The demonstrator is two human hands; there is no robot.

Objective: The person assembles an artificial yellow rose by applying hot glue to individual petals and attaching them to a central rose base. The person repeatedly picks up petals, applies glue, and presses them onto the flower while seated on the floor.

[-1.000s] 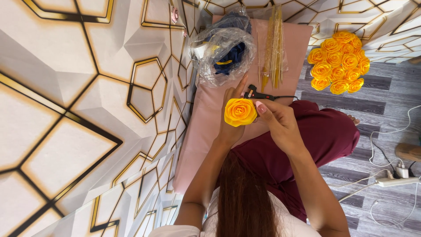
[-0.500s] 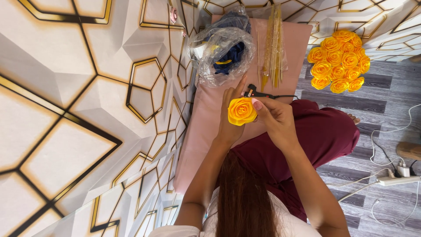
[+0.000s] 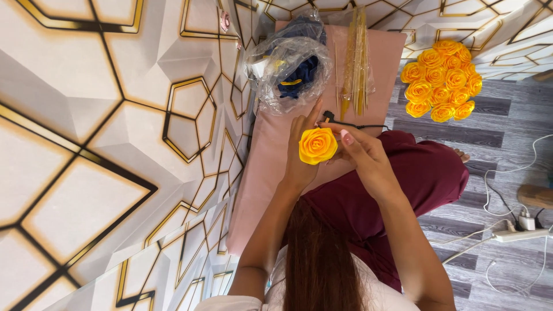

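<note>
A yellow ribbon rose [image 3: 317, 145] is held up between both hands above my lap. My left hand [image 3: 300, 164] grips it from behind, fingers stretched up past the flower. My right hand [image 3: 363, 154] pinches its right side with thumb and fingertips. Just beyond the hands a black glue gun [image 3: 330, 117] lies on the pink cushion [image 3: 266, 173], its cord running right.
A heap of finished yellow roses [image 3: 440, 80] lies on the grey wood floor. On the cushion's far end are a clear plastic bag [image 3: 288, 63] with dark blue material and a pack of thin sticks [image 3: 357, 57]. A white power strip [image 3: 518, 235] and cables lie at right. A patterned wall fills the left.
The rose has turned slightly between the hands, and my right-hand fingers have shifted a little along its edge. Everything else stays put.
</note>
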